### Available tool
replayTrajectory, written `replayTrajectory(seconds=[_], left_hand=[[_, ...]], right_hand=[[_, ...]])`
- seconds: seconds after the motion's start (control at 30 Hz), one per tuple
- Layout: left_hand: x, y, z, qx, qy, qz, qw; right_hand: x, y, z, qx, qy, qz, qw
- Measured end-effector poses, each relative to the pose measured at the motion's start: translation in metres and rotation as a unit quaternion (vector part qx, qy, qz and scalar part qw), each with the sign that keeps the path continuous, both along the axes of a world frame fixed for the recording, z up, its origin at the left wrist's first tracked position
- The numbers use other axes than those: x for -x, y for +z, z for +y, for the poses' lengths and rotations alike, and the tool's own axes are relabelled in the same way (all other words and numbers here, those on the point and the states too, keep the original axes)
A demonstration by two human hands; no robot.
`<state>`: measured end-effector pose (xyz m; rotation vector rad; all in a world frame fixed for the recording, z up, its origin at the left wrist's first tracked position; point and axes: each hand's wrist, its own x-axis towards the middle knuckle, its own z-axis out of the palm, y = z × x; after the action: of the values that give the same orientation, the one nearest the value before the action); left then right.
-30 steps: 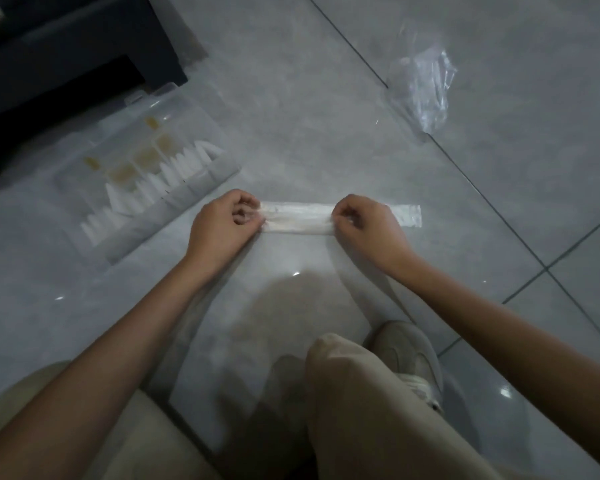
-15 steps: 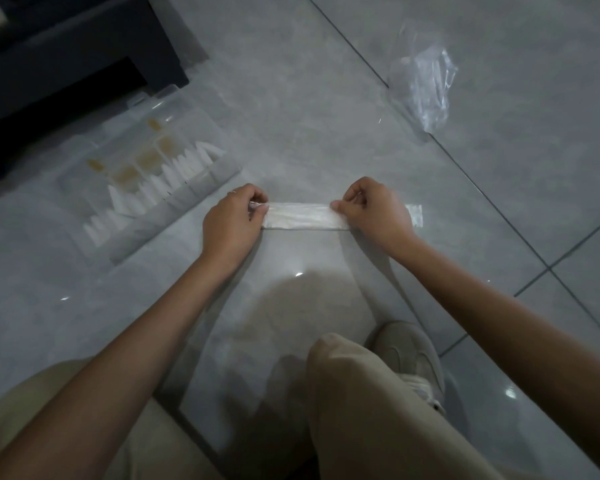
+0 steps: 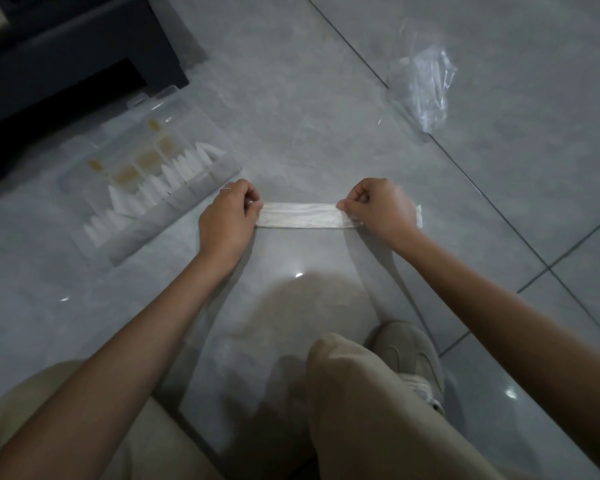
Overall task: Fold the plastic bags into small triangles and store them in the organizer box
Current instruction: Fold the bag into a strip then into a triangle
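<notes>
A plastic bag folded into a long narrow white strip (image 3: pixel 303 215) lies flat on the grey tiled floor in the middle of the view. My left hand (image 3: pixel 226 216) pinches its left end with curled fingers. My right hand (image 3: pixel 381 208) pinches it near the right end, and a short piece of the strip sticks out beyond that hand. To the left stands the clear organizer box (image 3: pixel 146 188), open, with several folded white triangles (image 3: pixel 174 171) standing in a row in its near compartments.
A crumpled clear plastic bag (image 3: pixel 425 86) lies on the floor at the upper right. Dark furniture (image 3: pixel 66 60) stands at the upper left behind the box. My bent knee in beige trousers (image 3: pixel 361 403) and a shoe (image 3: pixel 409 358) fill the lower middle.
Both hands moved a little away from me and folded the strip over lengthwise; the strip is narrower and neater than a second ago.
</notes>
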<state>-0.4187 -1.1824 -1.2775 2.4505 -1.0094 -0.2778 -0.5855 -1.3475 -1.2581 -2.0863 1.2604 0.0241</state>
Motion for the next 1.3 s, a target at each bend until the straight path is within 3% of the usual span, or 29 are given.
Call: replayTrajectory(seconds=[0.07, 0.13, 0.23, 0.37, 0.43, 0.5, 0.57, 0.7, 1.1, 1.3], left_hand=[[0.001, 0.0, 0.002, 0.007, -0.027, -0.055, 0.998], [0.007, -0.004, 0.004, 0.003, -0.118, -0.121, 0.986], [0.014, -0.014, 0.013, -0.081, -0.265, -0.165, 0.947], [0.008, -0.023, 0.028, -0.159, -0.259, -0.174, 0.937], [0.007, -0.021, 0.03, -0.171, -0.253, -0.167, 0.937], [0.007, -0.021, 0.03, -0.171, -0.252, -0.169, 0.937], [0.008, -0.023, 0.028, -0.174, -0.255, -0.176, 0.935], [0.009, -0.02, 0.029, -0.183, -0.243, -0.184, 0.934], [0.01, -0.025, 0.028, -0.189, -0.229, -0.189, 0.936], [0.028, -0.026, 0.034, -0.122, -0.19, -0.205, 0.952]], right_hand=[[0.0, -0.001, 0.0, 0.001, 0.0, 0.0, 1.0], [0.0, -0.002, -0.001, 0.0, 0.0, -0.002, 1.0], [-0.001, -0.002, -0.001, 0.002, 0.004, 0.001, 1.0], [-0.002, 0.003, 0.003, 0.04, 0.024, 0.041, 0.998], [-0.008, 0.008, 0.013, 0.185, 0.101, 0.125, 0.97], [-0.019, 0.005, 0.03, 0.298, 0.167, 0.106, 0.934], [-0.029, -0.003, 0.052, 0.268, 0.235, 0.022, 0.934], [-0.036, -0.031, 0.077, 0.196, 0.341, 0.011, 0.919], [0.055, -0.034, 0.023, 0.169, 0.211, 0.079, 0.96], [0.034, -0.01, 0.016, 0.181, 0.122, 0.008, 0.976]])
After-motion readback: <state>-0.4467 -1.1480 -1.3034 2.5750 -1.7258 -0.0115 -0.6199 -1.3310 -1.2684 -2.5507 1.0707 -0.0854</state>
